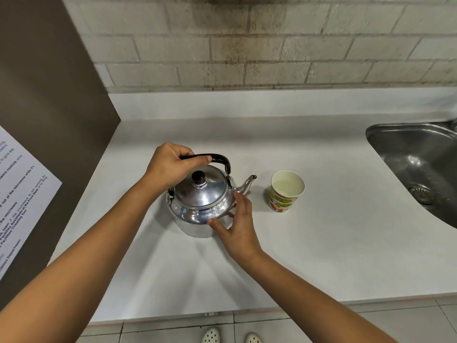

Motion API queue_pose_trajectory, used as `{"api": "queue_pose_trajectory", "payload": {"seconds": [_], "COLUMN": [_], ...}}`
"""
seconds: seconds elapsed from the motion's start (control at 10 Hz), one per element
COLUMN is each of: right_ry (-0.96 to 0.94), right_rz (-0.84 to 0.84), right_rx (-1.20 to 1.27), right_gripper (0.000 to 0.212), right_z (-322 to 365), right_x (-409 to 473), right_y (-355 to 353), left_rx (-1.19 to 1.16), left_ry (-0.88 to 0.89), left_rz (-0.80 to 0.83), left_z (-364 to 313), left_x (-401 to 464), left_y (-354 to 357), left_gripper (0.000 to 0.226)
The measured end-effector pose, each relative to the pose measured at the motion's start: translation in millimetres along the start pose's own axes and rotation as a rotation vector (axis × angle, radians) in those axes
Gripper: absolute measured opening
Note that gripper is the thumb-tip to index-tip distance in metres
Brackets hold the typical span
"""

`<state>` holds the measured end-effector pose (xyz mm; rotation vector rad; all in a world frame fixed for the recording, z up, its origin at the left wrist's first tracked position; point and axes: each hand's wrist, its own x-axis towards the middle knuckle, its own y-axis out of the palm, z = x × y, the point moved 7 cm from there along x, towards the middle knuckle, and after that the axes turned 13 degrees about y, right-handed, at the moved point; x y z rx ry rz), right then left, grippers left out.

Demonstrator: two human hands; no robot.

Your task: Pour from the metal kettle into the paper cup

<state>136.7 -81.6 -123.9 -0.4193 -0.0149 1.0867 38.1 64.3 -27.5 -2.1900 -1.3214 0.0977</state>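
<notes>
The metal kettle (pixel 200 206) stands upright on the white counter (pixel 321 256), its lid on and its spout pointing right toward the paper cup (pixel 285 190). My left hand (pixel 171 164) is closed around the kettle's black handle from above. My right hand (pixel 237 225) rests against the kettle's right side, fingers spread on the metal body just below the spout. The patterned cup stands upright a short way right of the spout and holds some pale liquid.
A steel sink (pixel 418 164) is set into the counter at the far right. A brown panel with a printed notice (pixel 17 194) rises on the left. A brick wall (pixel 247 45) backs the counter. The counter's front edge runs along the bottom, tiled floor and shoes below.
</notes>
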Motion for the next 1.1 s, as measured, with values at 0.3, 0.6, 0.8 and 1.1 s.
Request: {"api": "queue_pose_trajectory", "payload": {"seconds": [0.3,0.6,0.8,1.1], "right_ry": [0.000,-0.030,-0.115,-0.265], "right_rz": [0.005,-0.020,-0.055,-0.138], "right_rx": [0.017,-0.009,-0.001,-0.005], "right_gripper": [0.078,0.078,0.062,0.047], "right_z": [-7.5,-6.2,5.6,52.6], "right_x": [2.8,3.8,1.2,0.6], "right_y": [3.5,1.1,-9.6,-36.7], "left_rx": [0.019,0.135,0.110,0.238], "left_ry": [-0.011,0.089,0.151,0.230], "left_rz": [0.029,0.054,0.081,-0.011], "left_z": [1.2,-2.5,-8.6,-35.0], "left_x": [1.6,-2.9,-8.5,-1.4], "left_y": [1.5,-1.5,-2.2,-13.0], "left_gripper": [0.041,0.036,0.017,0.026]}}
